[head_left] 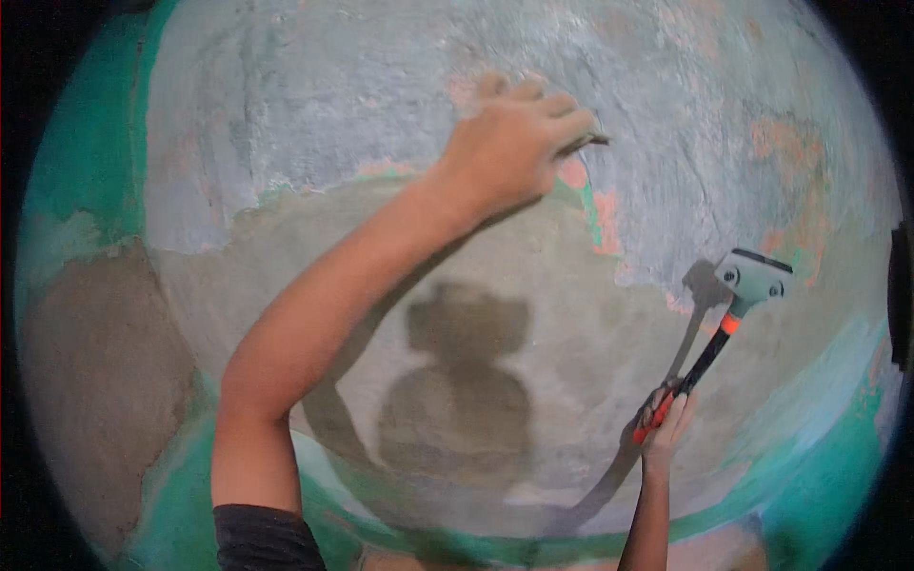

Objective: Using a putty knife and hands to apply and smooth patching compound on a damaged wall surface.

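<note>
Perhaps the grey-headed, 2-screw scraper with its black-and-red handle point(730, 324), gripped in my right hand point(668, 422) low on the right, could gouge the smooth, dull brown plaster point(590, 333) if its blade tilts; my left hand point(514, 143) curls at crinkled pale-grey paint point(333, 114), which might tear raggedly; whether it pinches anything, I cannot tell

Light, apparently from behind, casts shadows point(455, 419) on the wall point(571, 324) within a black rim.

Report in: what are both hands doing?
Left hand raised at patchy wall, holding thin dark piece. Right hand gripping scraper. Possible hindrance: shadows across wall.
</note>
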Action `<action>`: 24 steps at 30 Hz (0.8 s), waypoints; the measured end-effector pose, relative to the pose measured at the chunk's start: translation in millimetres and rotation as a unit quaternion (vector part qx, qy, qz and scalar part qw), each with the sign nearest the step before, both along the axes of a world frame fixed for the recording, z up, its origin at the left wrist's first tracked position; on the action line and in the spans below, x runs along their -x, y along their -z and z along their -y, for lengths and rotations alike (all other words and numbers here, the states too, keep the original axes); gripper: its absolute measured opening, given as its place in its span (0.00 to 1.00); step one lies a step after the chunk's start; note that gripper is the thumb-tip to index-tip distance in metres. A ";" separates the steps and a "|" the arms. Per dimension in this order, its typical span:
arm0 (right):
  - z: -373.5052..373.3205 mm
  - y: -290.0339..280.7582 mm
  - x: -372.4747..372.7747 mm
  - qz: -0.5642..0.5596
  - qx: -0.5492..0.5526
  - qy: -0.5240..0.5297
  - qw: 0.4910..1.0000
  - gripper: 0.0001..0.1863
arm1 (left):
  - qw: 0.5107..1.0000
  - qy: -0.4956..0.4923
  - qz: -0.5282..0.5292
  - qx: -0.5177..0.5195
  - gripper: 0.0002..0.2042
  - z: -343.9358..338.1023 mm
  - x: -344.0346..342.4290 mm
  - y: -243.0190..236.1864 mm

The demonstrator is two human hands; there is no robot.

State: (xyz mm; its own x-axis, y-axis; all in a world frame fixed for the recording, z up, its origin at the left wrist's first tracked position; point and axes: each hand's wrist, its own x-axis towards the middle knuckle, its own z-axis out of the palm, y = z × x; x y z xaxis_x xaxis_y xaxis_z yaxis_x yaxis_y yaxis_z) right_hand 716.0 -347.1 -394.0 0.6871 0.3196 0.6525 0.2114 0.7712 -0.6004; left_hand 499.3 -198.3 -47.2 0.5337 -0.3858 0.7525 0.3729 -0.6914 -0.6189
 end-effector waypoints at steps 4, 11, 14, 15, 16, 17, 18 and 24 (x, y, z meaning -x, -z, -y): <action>1.5 1.8 -10.0 0.067 0.039 0.033 0.996 0.15 | 0.978 0.045 0.200 -0.034 0.16 -48.3 39.8 -41.4; 4.3 -2.5 -6.0 0.051 0.050 0.008 0.997 0.16 | 0.972 0.030 0.232 -0.009 0.15 -51.2 33.7 -11.2; 8.8 -5.6 -3.6 0.033 0.014 -0.021 0.999 0.15 | 1.000 0.001 -0.013 -0.028 0.12 0.4 -0.3 39.1; 8.9 -3.1 -3.5 0.035 0.022 -0.020 0.999 0.16 | 1.000 -0.003 -0.003 -0.028 0.12 0.5 5.7 34.0; 5.9 -3.0 -8.1 0.039 0.028 -0.018 0.999 0.16 | 0.998 0.012 0.055 -0.032 0.13 -9.2 14.1 21.2; 6.0 -3.1 -13.6 0.051 0.023 -0.021 0.998 0.16 | 0.993 0.027 0.111 -0.036 0.13 -20.3 23.9 6.5; 6.2 0.5 -16.7 0.073 0.044 -0.009 0.996 0.17 | 0.981 0.025 0.193 -0.016 0.12 -36.0 34.4 -9.2; 13.2 -0.4 -22.2 0.150 0.117 0.041 0.981 0.18 | 0.990 0.014 0.141 0.006 0.11 -17.4 4.2 37.3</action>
State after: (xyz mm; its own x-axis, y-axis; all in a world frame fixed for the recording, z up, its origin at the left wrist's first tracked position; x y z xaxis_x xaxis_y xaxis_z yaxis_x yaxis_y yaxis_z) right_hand 738.2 -360.3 -393.6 0.5056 0.4355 0.7447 0.4615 0.5928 -0.6600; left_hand 495.2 -180.9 -84.5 0.2908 -0.3882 0.8745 0.5104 -0.7101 -0.4850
